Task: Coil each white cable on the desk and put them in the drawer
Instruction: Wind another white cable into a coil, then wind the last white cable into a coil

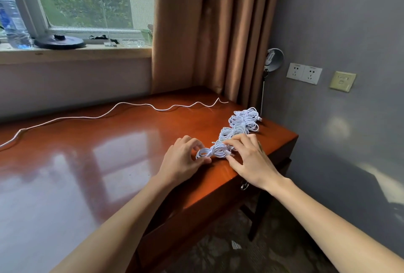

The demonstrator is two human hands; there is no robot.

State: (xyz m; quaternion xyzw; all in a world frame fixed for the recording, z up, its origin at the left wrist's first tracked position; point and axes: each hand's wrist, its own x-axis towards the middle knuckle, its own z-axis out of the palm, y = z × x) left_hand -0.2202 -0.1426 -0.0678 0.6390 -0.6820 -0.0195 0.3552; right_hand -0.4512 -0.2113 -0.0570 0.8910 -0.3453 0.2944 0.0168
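Glossy reddish-brown wooden surface (98, 163), set against a window wall and a tan curtain (209, 32).

- Small coiled white cable bundle (215, 152): near the front right edge, held at both ends.
- Left hand (182, 160): thumb and forefinger pinch the bundle's left loop.
- Right hand (251, 159): fingers above and thumb below grasp its right end.
- Row of coiled white bundles (242, 122): just behind, running to the far right corner.
- Long loose white cable (122, 103): uncoiled, winding from the left edge towards the curtain.
- Metal ring pull (244, 185): below the front edge.
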